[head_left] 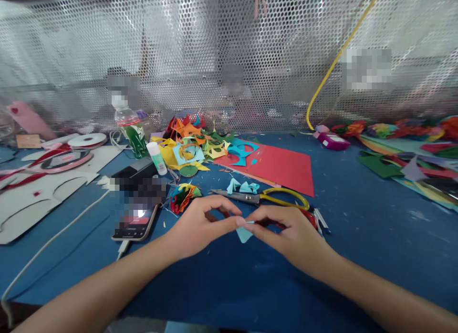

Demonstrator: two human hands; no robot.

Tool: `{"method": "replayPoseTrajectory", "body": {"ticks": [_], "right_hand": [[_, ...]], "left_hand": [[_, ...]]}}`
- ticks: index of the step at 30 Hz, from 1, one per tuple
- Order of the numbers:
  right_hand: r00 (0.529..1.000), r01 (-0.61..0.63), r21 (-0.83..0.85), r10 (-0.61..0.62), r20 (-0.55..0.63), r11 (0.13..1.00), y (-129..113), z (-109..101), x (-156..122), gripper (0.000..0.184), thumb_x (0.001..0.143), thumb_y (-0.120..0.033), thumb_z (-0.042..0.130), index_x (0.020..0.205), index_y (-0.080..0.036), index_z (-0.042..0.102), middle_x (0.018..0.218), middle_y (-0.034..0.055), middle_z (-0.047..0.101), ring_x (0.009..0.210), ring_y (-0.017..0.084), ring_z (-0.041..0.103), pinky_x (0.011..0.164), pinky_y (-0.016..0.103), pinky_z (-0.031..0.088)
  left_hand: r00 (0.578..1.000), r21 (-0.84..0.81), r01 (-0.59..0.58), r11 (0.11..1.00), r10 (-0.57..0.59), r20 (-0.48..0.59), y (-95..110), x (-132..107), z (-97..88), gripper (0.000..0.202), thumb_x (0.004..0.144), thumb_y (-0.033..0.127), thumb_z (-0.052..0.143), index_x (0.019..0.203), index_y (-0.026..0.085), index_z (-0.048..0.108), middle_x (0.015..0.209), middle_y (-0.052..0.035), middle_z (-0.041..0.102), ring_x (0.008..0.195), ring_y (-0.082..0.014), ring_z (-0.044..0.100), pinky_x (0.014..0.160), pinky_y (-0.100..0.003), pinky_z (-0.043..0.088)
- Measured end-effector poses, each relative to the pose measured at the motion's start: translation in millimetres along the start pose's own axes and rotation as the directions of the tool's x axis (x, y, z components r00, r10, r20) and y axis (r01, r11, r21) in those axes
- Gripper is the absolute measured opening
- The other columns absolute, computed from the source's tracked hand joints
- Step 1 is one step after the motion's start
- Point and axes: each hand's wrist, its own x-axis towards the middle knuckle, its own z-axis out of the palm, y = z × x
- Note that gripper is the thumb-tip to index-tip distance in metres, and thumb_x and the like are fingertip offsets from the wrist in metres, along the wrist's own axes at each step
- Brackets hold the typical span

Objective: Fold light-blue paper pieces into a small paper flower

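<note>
Between my two hands, low over the blue table, is a small light-blue piece of paper (244, 234). My left hand (200, 225) pinches its upper left edge with thumb and fingertips. From the other side my right hand (291, 233) pinches the same piece, its thumb near the left one. Just beyond the fingers lie scissors (282, 197) with yellow handles. Folded light-blue paper pieces (243, 186) rest by the blades. A multicoloured paper bundle (183, 197) sits beyond my left hand.
Red paper sheets (286, 166) and a heap of coloured scraps (189, 140) lie farther back. A glue stick (156, 158), a green-labelled bottle (130, 128) and a phone (138, 223) with a white cable stand or lie leftward. A perforated metal panel (200, 46) rises behind the table.
</note>
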Motion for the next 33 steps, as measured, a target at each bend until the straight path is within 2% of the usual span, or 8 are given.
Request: {"method": "replayPoseTrajectory", "body": {"ticks": [4,9,12,15,19,22,25,33], "right_hand": [[0.979,-0.178,0.169,0.158,0.127,0.970,4,3,1,0.012,0.079,-0.027,0.056,0.072,-0.018,0.061,0.062,-0.0032,0.057,0.056,0.009,0.052,0.051,0.019,0.040],[0.957,-0.237,0.180,0.197,0.214,0.955,9,5,1,0.017,0.083,-0.029,0.050,0.074,-0.018,0.060,0.061,-0.0034,0.052,0.055,0.009,0.047,0.050,0.019,0.036],[0.968,-0.183,0.086,0.164,0.188,0.979,7,5,1,0.019,0.083,-0.027,0.048,0.072,-0.018,0.060,0.057,-0.0042,0.050,0.052,0.008,0.044,0.048,0.019,0.034],[0.975,-0.115,-0.019,0.116,0.189,0.993,5,6,0,0.017,0.083,-0.021,0.047,0.073,-0.018,0.061,0.062,-0.0025,0.057,0.057,0.010,0.049,0.052,0.020,0.037],[0.957,-0.063,-0.102,0.089,0.275,0.993,12,11,0,0.015,0.079,-0.016,0.050,0.077,-0.018,0.064,0.067,-0.0008,0.062,0.058,0.011,0.054,0.052,0.021,0.039],[0.957,0.007,-0.163,0.040,0.286,0.987,18,15,0,0.012,0.075,-0.012,0.055,0.076,-0.018,0.065,0.065,-0.0017,0.059,0.055,0.010,0.053,0.051,0.019,0.038],[0.959,0.104,-0.256,-0.028,0.283,0.961,22,16,0,0.013,0.072,-0.008,0.057,0.074,-0.017,0.066,0.064,-0.0020,0.056,0.055,0.009,0.052,0.051,0.019,0.038],[0.909,0.293,-0.281,-0.175,0.378,0.914,29,11,2,0.012,0.082,-0.016,0.054,0.086,-0.018,0.066,0.078,0.0011,0.060,0.069,0.012,0.058,0.063,0.020,0.044]], "left_hand": [[0.984,0.000,0.102,0.995,-0.101,0.148,1,-1,-3.4,0.015,0.072,0.028,0.065,0.076,0.014,0.067,0.061,0.0012,0.059,0.054,-0.0066,0.049,0.049,-0.015,0.038],[0.958,-0.023,0.201,0.979,-0.191,0.214,-3,1,-0.9,0.017,0.074,0.028,0.059,0.075,0.013,0.066,0.062,0.0012,0.057,0.052,-0.0069,0.051,0.052,-0.018,0.044],[0.950,-0.036,0.236,0.971,-0.222,0.220,-5,1,0.9,0.017,0.073,0.028,0.058,0.074,0.013,0.065,0.060,0.0018,0.055,0.052,-0.0073,0.051,0.053,-0.019,0.047],[0.935,-0.010,0.252,0.968,-0.241,0.262,-8,2,0.5,0.018,0.073,0.028,0.056,0.076,0.013,0.065,0.063,0.0012,0.054,0.053,-0.0083,0.050,0.049,-0.019,0.047],[0.896,0.164,0.250,0.954,-0.292,0.335,-13,2,-0.1,0.022,0.073,0.030,0.053,0.077,0.013,0.067,0.055,0.0036,0.047,0.044,-0.0070,0.040,0.037,-0.016,0.037],[0.934,0.309,0.145,0.940,-0.233,0.272,-14,2,2.9,0.019,0.072,0.028,0.055,0.072,0.014,0.068,0.050,0.0044,0.047,0.044,-0.0068,0.040,0.041,-0.016,0.031],[0.968,0.396,0.039,0.918,-0.132,0.212,-15,2,7.2,0.014,0.070,0.023,0.059,0.071,0.015,0.069,0.059,0.0011,0.058,0.054,-0.0092,0.050,0.049,-0.018,0.035],[0.976,0.523,-0.064,0.850,-0.056,0.210,-13,-1,10.6,0.012,0.072,0.021,0.060,0.073,0.017,0.072,0.068,-0.0023,0.062,0.061,-0.0127,0.056,0.057,-0.021,0.040]]}}
